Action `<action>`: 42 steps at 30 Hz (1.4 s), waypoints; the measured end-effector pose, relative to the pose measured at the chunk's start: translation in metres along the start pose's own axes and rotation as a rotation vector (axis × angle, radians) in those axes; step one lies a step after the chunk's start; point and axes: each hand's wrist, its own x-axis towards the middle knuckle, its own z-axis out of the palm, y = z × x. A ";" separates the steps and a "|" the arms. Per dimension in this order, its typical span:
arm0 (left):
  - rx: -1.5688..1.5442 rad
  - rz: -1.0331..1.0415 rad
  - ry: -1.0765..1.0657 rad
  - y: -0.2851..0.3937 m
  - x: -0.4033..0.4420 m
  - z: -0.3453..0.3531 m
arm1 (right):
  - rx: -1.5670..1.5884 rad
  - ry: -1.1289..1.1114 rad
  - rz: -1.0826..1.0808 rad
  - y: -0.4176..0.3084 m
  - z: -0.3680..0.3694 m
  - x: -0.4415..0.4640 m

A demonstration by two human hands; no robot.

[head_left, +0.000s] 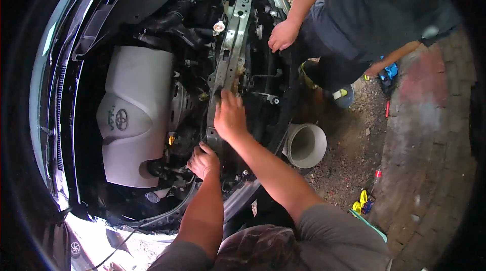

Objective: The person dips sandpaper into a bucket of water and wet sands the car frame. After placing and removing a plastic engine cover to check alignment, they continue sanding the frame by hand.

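My left hand [204,162] lies beside the near end of a metal crossbar [234,38] at the front of a car's engine bay. Its thumb stands apart and the fingers bend loosely downward; nothing shows in its grasp. Farther up the bar, my right hand [232,119] rests on or just over the metal, fingers reaching forward and slightly blurred. I see no tool in it, though the underside of the palm is hidden. Left of both hands are a yellow dipstick handle [171,140] and the grey engine cover [134,114].
Another person's hand [284,35] hangs over the car's front edge, and their other hand [374,69] is near a blue item [390,71]. A white bucket [320,144] stands on the gravel. Yellow-and-dark objects [360,202] lie by the paving [430,169].
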 end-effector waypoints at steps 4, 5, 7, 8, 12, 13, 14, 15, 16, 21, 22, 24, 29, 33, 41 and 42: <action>-0.044 0.014 0.000 -0.003 0.000 0.000 | 0.314 0.093 0.215 -0.015 -0.045 0.113; -0.048 0.016 0.002 -0.002 0.000 -0.003 | 0.318 0.161 0.186 -0.016 -0.057 0.136; -0.066 0.002 -0.012 0.004 -0.002 -0.010 | 0.267 0.273 0.119 -0.009 -0.081 0.182; -0.069 -0.017 0.002 0.002 -0.001 -0.006 | 0.226 0.306 0.072 -0.009 -0.089 0.200; 0.035 -0.028 -0.071 -0.003 0.004 -0.002 | 0.246 0.198 -0.029 -0.046 -0.119 0.191; 0.002 -0.016 -0.095 -0.005 0.006 -0.003 | 0.212 0.126 -0.003 -0.058 -0.114 0.169; -0.028 -0.002 -0.120 -0.007 0.006 -0.003 | 0.177 0.053 0.024 -0.066 -0.108 0.142; -0.006 -0.011 -0.095 -0.004 0.004 -0.007 | 0.197 0.066 -0.116 -0.051 -0.083 0.116; -0.034 -0.007 -0.035 -0.005 0.003 -0.003 | 0.219 0.085 -0.255 -0.032 -0.058 0.090; -0.391 0.238 0.035 -0.008 0.020 -0.026 | 0.488 -0.015 0.044 0.017 -0.113 -0.037; -0.475 0.519 0.131 0.004 0.035 -0.075 | 0.466 -0.004 0.029 0.037 -0.129 -0.058; -0.392 0.708 0.319 0.029 0.093 -0.148 | 0.440 -0.057 0.076 0.083 -0.164 -0.092; 0.229 0.704 0.786 0.091 0.280 -0.304 | 0.326 -0.039 0.030 0.136 -0.239 -0.118; 0.415 0.670 0.568 0.107 0.383 -0.327 | 0.372 0.003 0.152 0.140 -0.250 -0.132; 0.500 0.909 0.576 0.119 0.302 -0.341 | 0.396 -0.158 0.118 0.160 -0.226 -0.169; 0.436 0.933 0.579 0.104 0.277 -0.341 | 0.361 -0.173 0.089 0.157 -0.229 -0.167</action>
